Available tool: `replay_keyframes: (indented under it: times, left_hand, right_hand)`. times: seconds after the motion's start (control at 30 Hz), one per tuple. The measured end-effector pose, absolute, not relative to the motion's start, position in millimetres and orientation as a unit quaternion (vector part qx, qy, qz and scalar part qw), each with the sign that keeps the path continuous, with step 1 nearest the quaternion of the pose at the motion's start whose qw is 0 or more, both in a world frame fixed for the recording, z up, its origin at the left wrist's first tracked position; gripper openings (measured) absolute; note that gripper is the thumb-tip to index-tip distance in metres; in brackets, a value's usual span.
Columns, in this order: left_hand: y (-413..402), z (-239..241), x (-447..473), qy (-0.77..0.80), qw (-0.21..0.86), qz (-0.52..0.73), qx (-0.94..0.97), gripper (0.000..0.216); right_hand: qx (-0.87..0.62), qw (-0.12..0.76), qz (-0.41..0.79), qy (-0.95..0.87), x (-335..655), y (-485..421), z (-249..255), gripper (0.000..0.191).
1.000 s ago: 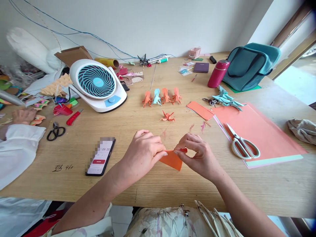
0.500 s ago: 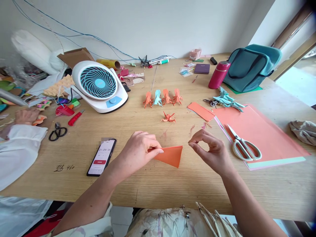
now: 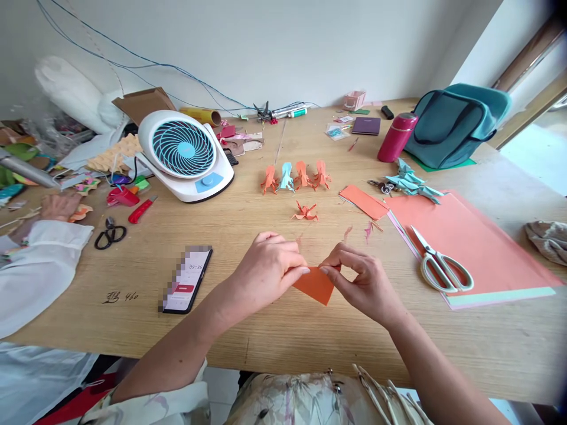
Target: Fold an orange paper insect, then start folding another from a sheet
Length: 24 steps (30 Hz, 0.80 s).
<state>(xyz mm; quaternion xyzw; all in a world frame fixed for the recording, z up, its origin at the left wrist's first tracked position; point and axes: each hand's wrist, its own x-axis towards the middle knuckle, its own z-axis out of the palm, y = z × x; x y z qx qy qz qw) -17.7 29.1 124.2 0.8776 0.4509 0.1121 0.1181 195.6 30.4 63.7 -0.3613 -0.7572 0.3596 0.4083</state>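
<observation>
An orange sheet of folding paper (image 3: 315, 285) is held up just above the table between both hands. My left hand (image 3: 271, 268) pinches its upper left edge between thumb and fingers. On the upper right edge, my right hand (image 3: 361, 282) closes thumb and fingertips; part of the sheet is hidden behind the fingers. Beyond the hands lies a small orange folded paper figure (image 3: 305, 211). Farther back stands a row of several folded figures, among them a pale blue one (image 3: 286, 176) and an orange one (image 3: 322, 175).
White-handled scissors (image 3: 444, 268) rest on large orange sheets (image 3: 496, 242) at right, near cut orange strips (image 3: 364, 200). A phone (image 3: 188, 280) lies left of my arm. A fan (image 3: 183, 153), a red bottle (image 3: 397, 137) and a teal bag (image 3: 456, 127) stand behind. Another person's hand (image 3: 61, 206) is far left.
My right hand has moved left and taken hold of the orange paper's right side, where before it was apart from it. The view has shifted slightly.
</observation>
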Motion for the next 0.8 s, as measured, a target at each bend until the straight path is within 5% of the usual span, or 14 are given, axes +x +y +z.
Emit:
replay_keyframes:
  times: [0.57, 0.8]
  left_hand:
    - [56.7, 114.0, -60.7, 0.516, 0.325, 0.229, 0.759, 0.023]
    - [95.7, 54.2, -47.3, 0.548, 0.351, 0.138, 0.746, 0.026]
  right_hand:
    - [-0.483, 0.347, 0.48, -0.645, 222.1, 22.7, 26.0, 0.037]
    - [-0.554, 0.222, 0.255, -0.761, 212.0, 9.5, -0.5, 0.02]
